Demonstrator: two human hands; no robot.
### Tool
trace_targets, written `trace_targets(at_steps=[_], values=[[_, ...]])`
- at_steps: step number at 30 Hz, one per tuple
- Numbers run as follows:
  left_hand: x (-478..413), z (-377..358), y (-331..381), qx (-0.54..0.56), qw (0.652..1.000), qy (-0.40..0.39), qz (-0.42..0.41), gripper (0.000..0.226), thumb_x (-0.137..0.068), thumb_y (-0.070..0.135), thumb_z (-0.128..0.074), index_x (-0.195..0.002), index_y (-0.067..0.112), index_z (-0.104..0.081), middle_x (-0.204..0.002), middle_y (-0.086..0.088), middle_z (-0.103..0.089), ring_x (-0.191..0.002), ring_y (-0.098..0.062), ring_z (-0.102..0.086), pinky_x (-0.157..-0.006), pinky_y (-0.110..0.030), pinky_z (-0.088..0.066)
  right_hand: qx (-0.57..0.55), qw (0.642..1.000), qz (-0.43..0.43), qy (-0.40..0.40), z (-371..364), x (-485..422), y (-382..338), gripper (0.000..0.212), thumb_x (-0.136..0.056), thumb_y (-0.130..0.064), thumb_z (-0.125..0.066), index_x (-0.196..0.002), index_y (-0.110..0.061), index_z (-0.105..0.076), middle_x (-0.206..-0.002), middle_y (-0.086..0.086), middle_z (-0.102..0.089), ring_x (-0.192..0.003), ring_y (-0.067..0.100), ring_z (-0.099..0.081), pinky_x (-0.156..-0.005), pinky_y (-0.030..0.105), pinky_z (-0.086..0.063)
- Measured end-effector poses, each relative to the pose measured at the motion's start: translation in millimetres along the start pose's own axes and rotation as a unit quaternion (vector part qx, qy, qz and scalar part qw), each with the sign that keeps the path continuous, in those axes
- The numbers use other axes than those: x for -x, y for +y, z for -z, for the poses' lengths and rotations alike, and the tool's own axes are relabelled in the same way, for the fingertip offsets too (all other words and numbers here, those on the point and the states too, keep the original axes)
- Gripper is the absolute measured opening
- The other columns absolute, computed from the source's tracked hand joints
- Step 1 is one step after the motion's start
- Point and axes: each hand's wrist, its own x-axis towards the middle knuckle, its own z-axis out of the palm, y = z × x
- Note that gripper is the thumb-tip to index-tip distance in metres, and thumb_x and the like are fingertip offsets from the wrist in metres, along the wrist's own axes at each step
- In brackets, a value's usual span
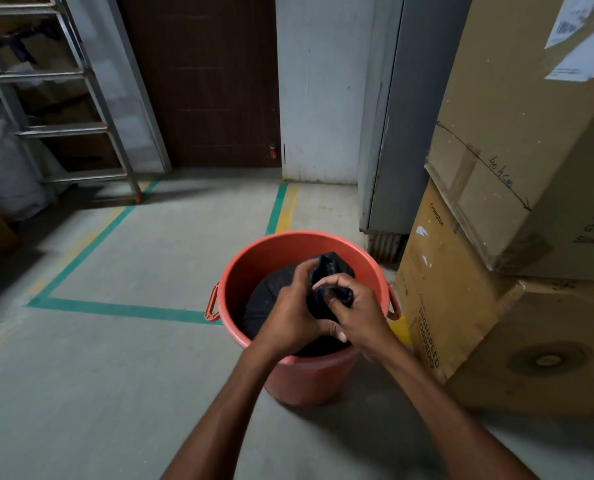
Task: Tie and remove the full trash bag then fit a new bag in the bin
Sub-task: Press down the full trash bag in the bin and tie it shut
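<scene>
Concrete floor; bag neck behind right hand

Right side of the bin is tight: stacked cardboard boxes sit just beside its right handle. Left and front are open concrete floor (only green tape lines on it). More floor behind, up to the grey cabinet. The ladder stands well off, far left. The bin's mouth is mostly plugged by the black bag, with the left hand and right hand gripping it.
</scene>
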Motion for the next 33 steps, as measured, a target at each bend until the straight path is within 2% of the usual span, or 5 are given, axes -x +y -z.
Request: trace_targets(at_steps=[3, 7, 12, 26, 33], values=[[2, -8, 1, 0.014, 0.997, 0.046, -0.056, 0.051, -0.069, 0.001, -0.069, -0.114, 0.023, -0.066, -0.100, 0.013, -0.074, -0.096, -0.002, -0.071, -0.079, -0.017, -0.054, 0.031, 0.998, 0.021, -0.048, 0, 3, -4, 0.027, -0.093, -0.003, -0.065, -0.099, -0.028, -0.071, -0.103, -0.008, -0.072, -0.103, 0.009, -0.068, -0.092, 0.024, -0.051], [9, -6, -3, -0.037, 0.993, 0.081, -0.075, 0.014, -0.073, 0.003, -0.061, -0.082, 0.015, -0.063, -0.068, 0.002, -0.065, -0.064, -0.015, -0.065, -0.056, -0.030, -0.046, 0.058, 0.995, 0.039, -0.067, 32, 1, -15, 0.028, -0.084, -0.022, -0.057, -0.102, -0.019, -0.079, -0.100, -0.011, -0.077, -0.097, 0.006, -0.071, -0.084, 0.019, -0.052], [25, -8, -4, -0.130, 0.973, 0.097, -0.167, 0.017, -0.075, 0.006, -0.044, -0.080, 0.004, -0.061, -0.071, -0.006, -0.063, -0.067, -0.023, -0.063, -0.056, -0.028, -0.044, 0.232, 0.960, 0.114, 0.107, 46, -18, -23, 0.011, -0.093, -0.031, -0.067, -0.093, -0.027, -0.077, -0.087, -0.019, -0.072, -0.080, -0.003, -0.064, -0.069, 0.010, -0.046], [33, -13, -27, -0.297, 0.884, 0.087, -0.349, 0.007, -0.088, -0.003, -0.063, -0.090, 0.004, -0.062, -0.080, -0.012, -0.059, -0.074, -0.025, -0.046, -0.065, -0.038, -0.041, 0.538, 0.822, -0.036, -0.184, -18, -56, -45, 0.012, -0.073, -0.022, -0.072, -0.083, -0.016, -0.076, -0.080, 0.003, -0.073, -0.081, 0.025, -0.068, -0.068, 0.032, -0.051], [32, -10, -24, -0.277, 0.896, 0.126, -0.322, 0.016, -0.090, 0.002, -0.052, -0.105, 0.007, -0.053, -0.102, -0.011, -0.048, -0.080, -0.030, -0.047, -0.067, -0.041, -0.043, 0.305, 0.949, -0.033, -0.068, 6, -55, -37, 0.009, -0.089, -0.023, -0.066, -0.082, -0.021, -0.071, -0.082, -0.007, -0.069, -0.073, 0.006, -0.061, -0.070, 0.026, -0.048]])
